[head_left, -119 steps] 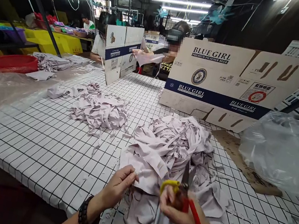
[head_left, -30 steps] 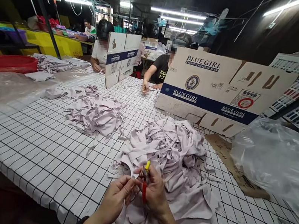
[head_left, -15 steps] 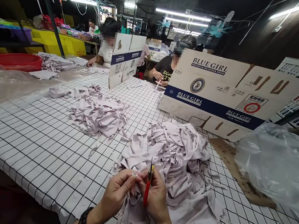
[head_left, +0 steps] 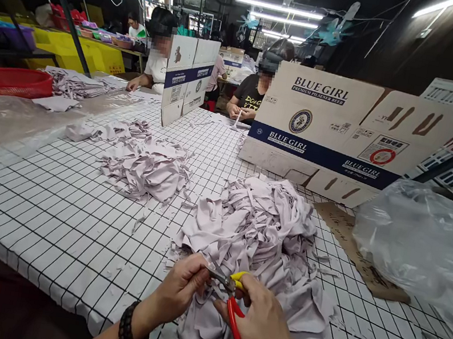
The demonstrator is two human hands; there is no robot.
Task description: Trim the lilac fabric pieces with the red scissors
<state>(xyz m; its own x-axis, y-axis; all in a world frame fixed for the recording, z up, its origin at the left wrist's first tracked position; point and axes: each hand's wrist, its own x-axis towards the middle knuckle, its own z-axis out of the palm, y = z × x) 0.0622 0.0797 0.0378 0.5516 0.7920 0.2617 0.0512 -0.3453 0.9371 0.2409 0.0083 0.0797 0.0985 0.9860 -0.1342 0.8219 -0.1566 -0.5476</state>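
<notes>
My right hand point(head_left: 264, 329) grips scissors point(head_left: 235, 310) with one red and one yellow handle, the blades pointing left toward my left hand. My left hand point(head_left: 181, 286), a dark bead bracelet on its wrist, pinches a pale lilac fabric piece point(head_left: 200, 327) at the blade tips. Both hands are over the near edge of a big heap of the same lilac fabric pieces point(head_left: 259, 233) on the grid-patterned table point(head_left: 51, 204). A second, flatter pile of lilac pieces point(head_left: 149, 165) lies further left.
A flattened "Blue Girl" cardboard box point(head_left: 337, 130) stands as a screen behind the heap, a smaller one point(head_left: 184, 84) beyond. Clear plastic bags point(head_left: 422, 243) lie at right, plastic sheeting and a red basin point(head_left: 9, 80) at left. Two people sit across the table.
The scissors have turned from upright between my hands to lying sideways, blades now pointing left at the fabric pinched in my left hand. The people opposite shifted their hands.
</notes>
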